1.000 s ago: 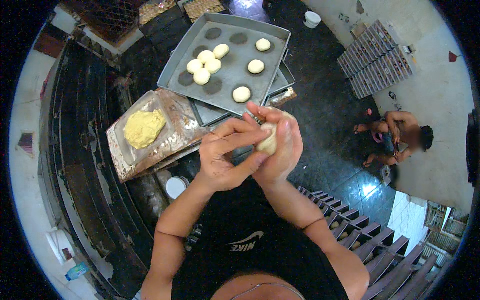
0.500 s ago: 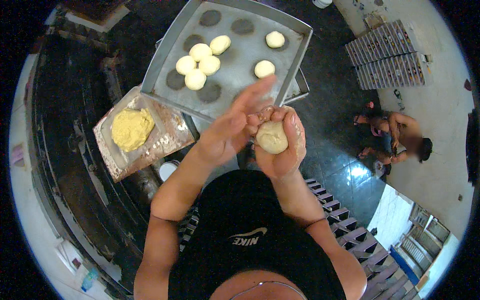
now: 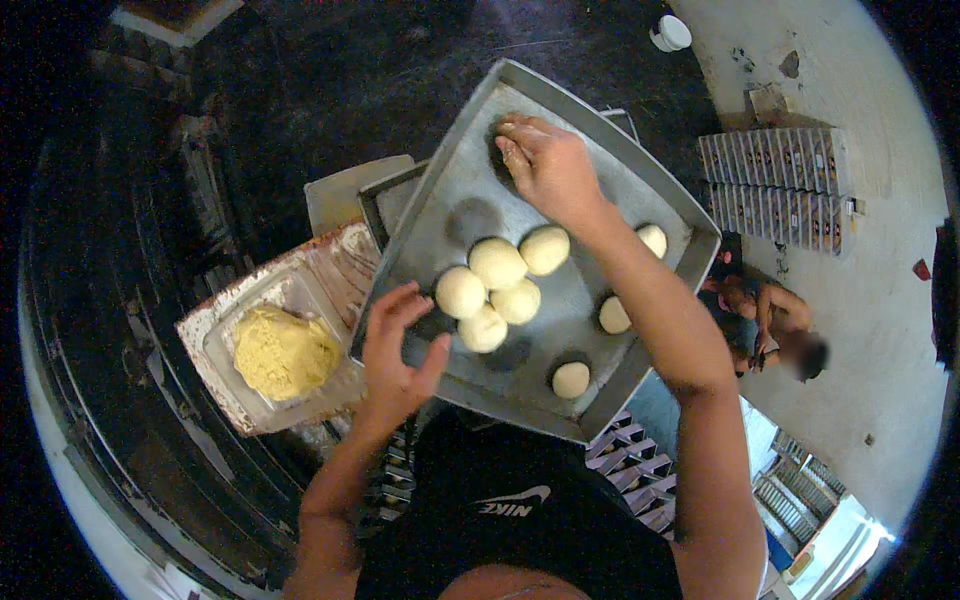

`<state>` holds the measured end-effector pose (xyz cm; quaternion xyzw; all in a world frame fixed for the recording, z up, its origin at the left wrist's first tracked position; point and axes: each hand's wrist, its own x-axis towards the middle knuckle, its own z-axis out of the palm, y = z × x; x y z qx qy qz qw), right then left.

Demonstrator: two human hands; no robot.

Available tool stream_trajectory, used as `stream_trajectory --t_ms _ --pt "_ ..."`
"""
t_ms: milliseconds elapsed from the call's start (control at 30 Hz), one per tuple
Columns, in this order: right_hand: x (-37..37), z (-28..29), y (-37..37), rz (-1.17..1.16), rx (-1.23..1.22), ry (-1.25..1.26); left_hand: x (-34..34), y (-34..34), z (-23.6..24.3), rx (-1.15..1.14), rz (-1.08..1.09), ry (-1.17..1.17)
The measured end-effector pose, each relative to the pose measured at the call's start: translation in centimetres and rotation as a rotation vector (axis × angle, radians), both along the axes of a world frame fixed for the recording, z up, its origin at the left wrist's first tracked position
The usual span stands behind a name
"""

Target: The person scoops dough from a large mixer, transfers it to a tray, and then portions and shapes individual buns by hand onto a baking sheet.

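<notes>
My left hand (image 3: 398, 345) hovers over the left wall of a grey metal tray (image 3: 560, 290), fingers spread and nothing in them. Several pale round dough balls (image 3: 497, 263) touch one another in a cluster just right of it. Toward the far corner of the tray, my right hand (image 3: 548, 165) is bent down with its fingers bunched over a dark round mark. What those fingers hold, if anything, is hidden. Three smaller dough balls stand apart along the tray's right side: one nearest me (image 3: 571, 380), one beside my forearm (image 3: 615, 315) and one partly behind it.
Left of the tray, a mass of yellow dough (image 3: 285, 352) sits in a clear container (image 3: 222, 345) on a worn board (image 3: 335, 255). Dark wooden ledges run along the left. A seated person (image 3: 770, 315) is at the right, near slatted racks (image 3: 775, 190) and a white bucket (image 3: 672, 34).
My hands have parted, and the dough piece they cupped is no longer seen between them. My right hand has reached far left over the tray. A third separate ball now shows nearest me.
</notes>
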<state>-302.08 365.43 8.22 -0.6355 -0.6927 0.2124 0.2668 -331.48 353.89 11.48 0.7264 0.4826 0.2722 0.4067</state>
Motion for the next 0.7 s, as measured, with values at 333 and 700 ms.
stream_trajectory --t_ms 333,700 --pt "1.5 1.2 3.3 -0.314 0.036 0.255 -0.6 3.0 -0.3 -0.187 -0.138 -0.195" --pt "1.4 -1.5 2.2 -0.171 0.194 0.285 13.8 14.7 -3.3 -0.796 0.308 -0.824"
